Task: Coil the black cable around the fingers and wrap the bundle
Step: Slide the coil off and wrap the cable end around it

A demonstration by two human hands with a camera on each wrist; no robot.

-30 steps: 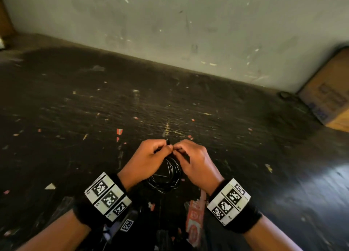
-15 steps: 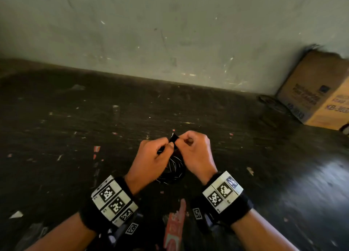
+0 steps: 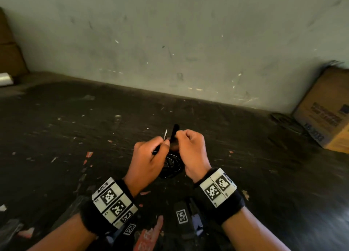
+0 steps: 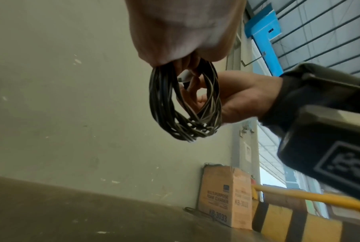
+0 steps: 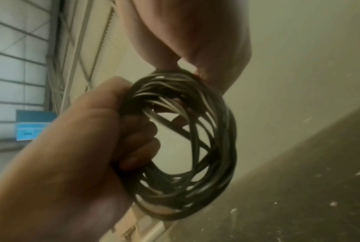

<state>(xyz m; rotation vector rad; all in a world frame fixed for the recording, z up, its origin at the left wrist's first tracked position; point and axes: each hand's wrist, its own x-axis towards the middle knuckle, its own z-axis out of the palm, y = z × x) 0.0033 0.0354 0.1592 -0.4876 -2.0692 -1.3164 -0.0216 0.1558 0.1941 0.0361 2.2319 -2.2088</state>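
Observation:
The black cable is wound into a loose coil (image 3: 172, 165) that hangs between my two hands above the dark floor. My left hand (image 3: 162, 144) grips one side of the coil (image 5: 195, 163), its fingers curled through the loops. My right hand (image 3: 179, 137) pinches a flat black strap (image 3: 174, 133) that stands up from the top of the bundle. A small pale connector (image 4: 185, 77) shows at the top of the coil (image 4: 175, 114), just under my left palm. Where the strap joins the bundle is hidden by my fingers.
The dark floor (image 3: 75, 137) is scuffed and littered with small scraps. A grey wall (image 3: 170, 42) stands close behind it. A cardboard box (image 3: 324, 109) leans at the right against the wall. A red wrapper (image 3: 149, 237) lies near my wrists.
Both hands have risen with the coil and closed in together. The black strap, barely showing between the fingertips before, now stands up above my right hand.

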